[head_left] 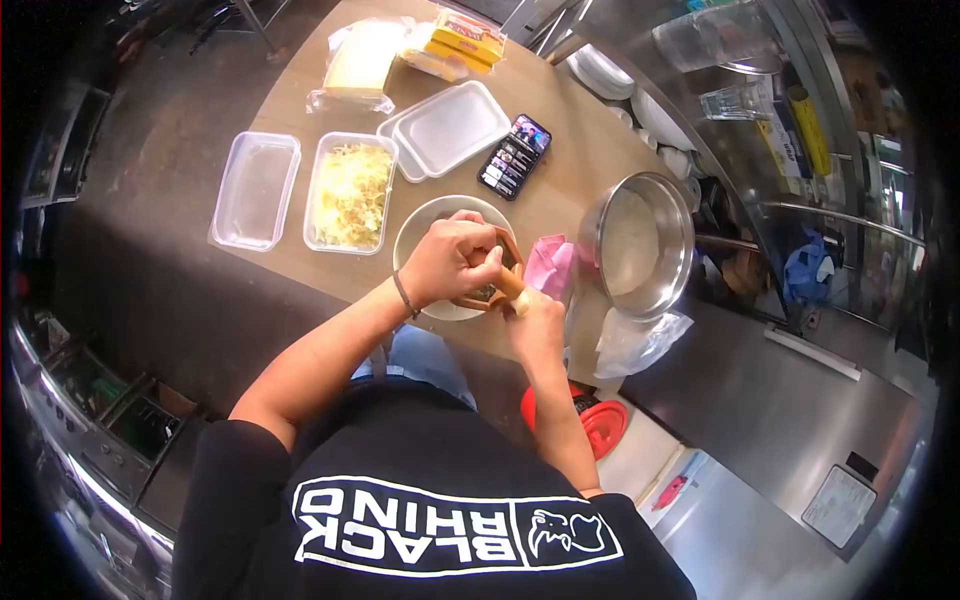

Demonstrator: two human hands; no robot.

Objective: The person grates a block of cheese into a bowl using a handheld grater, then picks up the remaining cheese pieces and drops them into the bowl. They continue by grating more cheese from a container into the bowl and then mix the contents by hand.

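Observation:
Over a white bowl, both of my hands work at a brown, many-sided wooden-looking tool with a short handle. My left hand is closed on top of it, fingers curled, and whatever they grip is hidden. Its wrist wears a dark band. My right hand is wrapped round the handle at the tool's near right side. Just left of the bowl, a clear plastic tub holds pale yellow shreds. A folded pink item lies right of the tool.
Also on the table are an empty clear tub, stacked lids, a phone, a plastic-wrapped pale block, yellow boxes, a steel pot and a plastic bag. Steel shelving stands right.

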